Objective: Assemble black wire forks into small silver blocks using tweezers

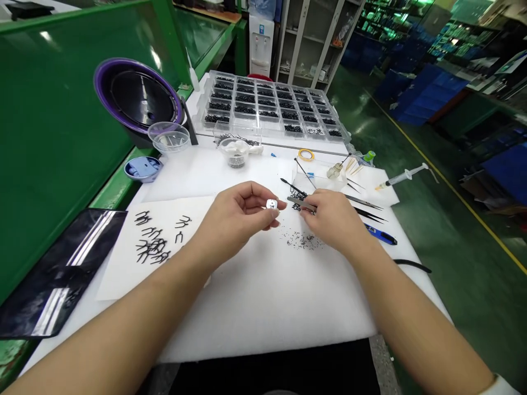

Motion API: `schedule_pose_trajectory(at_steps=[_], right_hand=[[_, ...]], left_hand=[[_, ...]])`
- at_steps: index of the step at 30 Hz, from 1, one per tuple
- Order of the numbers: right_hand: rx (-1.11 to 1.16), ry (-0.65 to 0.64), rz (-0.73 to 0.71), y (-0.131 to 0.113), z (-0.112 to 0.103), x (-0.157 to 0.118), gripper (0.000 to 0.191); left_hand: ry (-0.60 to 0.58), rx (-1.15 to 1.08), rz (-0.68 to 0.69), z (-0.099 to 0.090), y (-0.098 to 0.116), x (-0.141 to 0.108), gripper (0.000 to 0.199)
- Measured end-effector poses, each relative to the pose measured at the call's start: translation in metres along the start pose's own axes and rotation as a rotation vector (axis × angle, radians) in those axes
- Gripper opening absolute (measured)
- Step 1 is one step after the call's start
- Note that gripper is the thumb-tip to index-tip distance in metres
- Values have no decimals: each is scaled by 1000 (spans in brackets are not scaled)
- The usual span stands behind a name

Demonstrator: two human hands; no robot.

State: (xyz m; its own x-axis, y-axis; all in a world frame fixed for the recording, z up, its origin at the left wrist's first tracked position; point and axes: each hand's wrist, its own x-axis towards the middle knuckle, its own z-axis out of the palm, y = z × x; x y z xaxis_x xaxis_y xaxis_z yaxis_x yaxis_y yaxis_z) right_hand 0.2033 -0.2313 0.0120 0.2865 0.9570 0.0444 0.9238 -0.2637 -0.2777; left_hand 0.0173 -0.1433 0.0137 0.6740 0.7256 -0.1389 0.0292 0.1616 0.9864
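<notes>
Between the thumb and fingers of my left hand (247, 214) is a small whitish metallic piece (272, 204). My right hand (329, 216) grips dark tweezers (302, 204), whose tips point left toward that piece without touching it. Beneath the tweezers lies a cluster of small black parts (297, 193). Tiny dark bits (304, 240) are scattered on the white work surface (267, 296) just below my hands. To the left, black forked pieces (152, 247) rest on a white sheet (119, 269).
A compartment box (274, 123) of black parts stands at the back. A purple-rimmed fan (140, 96) and clear dish (168, 137) are back left. On the right are more tweezers (368, 211), a blue knife (382, 235) and a syringe (403, 176).
</notes>
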Motion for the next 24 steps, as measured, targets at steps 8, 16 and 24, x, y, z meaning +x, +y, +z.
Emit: schedule_pose_trajectory(at_steps=[8,16,24], right_hand=[[185,24,-135,-12,30,5,19],[372,-12,-76,-21,38,16,16],[848,64,151,-4,10,-4,35]], left_hand=[[101,-64,107,-12,3,3,20],[181,-100,133,-19,-1,9,25],[10,13,52,-1,-2,1,21]])
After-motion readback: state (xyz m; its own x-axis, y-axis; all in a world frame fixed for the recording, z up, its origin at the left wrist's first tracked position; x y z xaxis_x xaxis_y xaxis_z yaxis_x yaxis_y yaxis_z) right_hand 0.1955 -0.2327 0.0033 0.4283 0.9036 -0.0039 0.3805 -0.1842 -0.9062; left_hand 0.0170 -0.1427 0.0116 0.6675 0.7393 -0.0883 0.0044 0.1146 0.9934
